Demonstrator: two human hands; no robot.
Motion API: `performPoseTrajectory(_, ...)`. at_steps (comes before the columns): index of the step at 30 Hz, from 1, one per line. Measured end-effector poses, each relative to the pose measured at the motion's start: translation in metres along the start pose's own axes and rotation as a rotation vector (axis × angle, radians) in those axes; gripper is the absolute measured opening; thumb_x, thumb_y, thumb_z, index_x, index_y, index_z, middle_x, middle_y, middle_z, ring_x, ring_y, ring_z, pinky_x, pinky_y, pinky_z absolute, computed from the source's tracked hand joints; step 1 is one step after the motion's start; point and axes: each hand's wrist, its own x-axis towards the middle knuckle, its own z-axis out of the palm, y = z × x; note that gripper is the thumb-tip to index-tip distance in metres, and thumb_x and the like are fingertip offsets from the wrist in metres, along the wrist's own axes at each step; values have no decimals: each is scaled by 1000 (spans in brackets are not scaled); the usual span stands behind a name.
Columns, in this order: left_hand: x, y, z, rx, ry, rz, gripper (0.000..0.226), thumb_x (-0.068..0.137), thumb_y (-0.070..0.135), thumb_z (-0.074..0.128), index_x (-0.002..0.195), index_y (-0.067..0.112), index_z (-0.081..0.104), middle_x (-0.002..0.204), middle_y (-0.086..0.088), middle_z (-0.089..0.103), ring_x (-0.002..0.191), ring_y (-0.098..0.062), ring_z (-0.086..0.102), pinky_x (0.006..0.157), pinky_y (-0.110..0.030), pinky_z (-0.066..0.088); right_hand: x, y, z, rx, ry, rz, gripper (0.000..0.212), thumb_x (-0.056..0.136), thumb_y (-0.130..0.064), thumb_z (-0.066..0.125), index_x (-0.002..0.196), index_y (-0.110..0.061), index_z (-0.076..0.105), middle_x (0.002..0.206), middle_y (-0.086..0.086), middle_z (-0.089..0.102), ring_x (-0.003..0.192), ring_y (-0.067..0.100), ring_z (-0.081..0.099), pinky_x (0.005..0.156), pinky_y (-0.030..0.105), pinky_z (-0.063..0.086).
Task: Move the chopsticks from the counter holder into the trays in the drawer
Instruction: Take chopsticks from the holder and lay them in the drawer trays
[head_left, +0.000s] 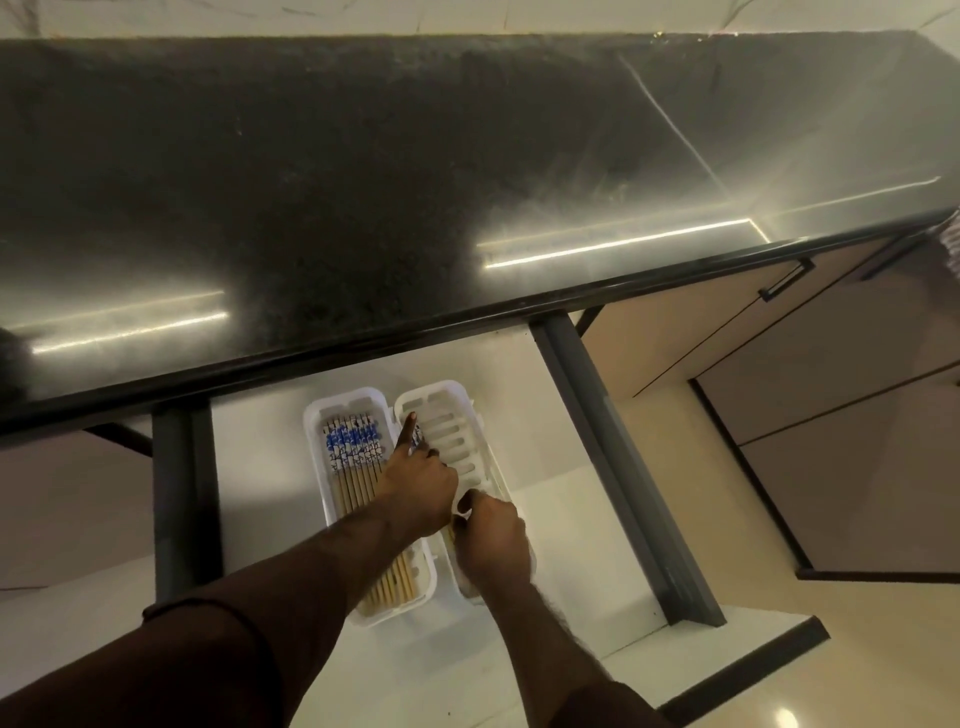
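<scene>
Two white slotted trays sit side by side in the open drawer. The left tray holds several wooden chopsticks with blue-and-white patterned tops. My left hand reaches over the right tray with its index finger stretched out, its other fingers on a few chopsticks lying along that tray's left side. My right hand is curled over the near end of the same chopsticks. Most of their length is hidden under my hands. The counter holder is out of view.
The black stone counter overhangs the back of the drawer. The white drawer floor lies between grey side rails. Closed beige cabinet fronts with a dark handle stand to the right.
</scene>
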Motion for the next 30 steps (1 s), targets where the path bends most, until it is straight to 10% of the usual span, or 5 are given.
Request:
performPoseTrajectory(10, -56, 6, -52, -167, 189, -14, 30, 96, 28, 47, 120, 17, 61, 133, -7, 59, 132, -25, 44, 116, -54, -5, -45, -7, -74, 96, 165, -67, 18, 88, -19, 67, 106, -21, 68, 98, 3, 72, 67, 17, 61, 61, 21, 45)
performPoseTrajectory(16, -133, 19, -116, -430, 409, -129, 49, 100, 40, 41, 144, 20, 41, 158, -4, 29, 144, -24, 28, 118, -49, 1, -109, -28, -126, 137, 364, -230, 19, 87, -21, 70, 106, -21, 70, 103, 0, 73, 89, 18, 68, 75, 26, 54)
performPoseTrajectory(30, -354, -60, -223, -628, 1139, -254, 48, 94, 23, 56, 140, 12, 48, 152, -10, 37, 140, -19, 36, 115, -30, 10, -271, -199, -207, 170, 615, -747, 17, 88, -24, 68, 104, -19, 70, 99, -2, 73, 87, 12, 67, 82, 31, 54)
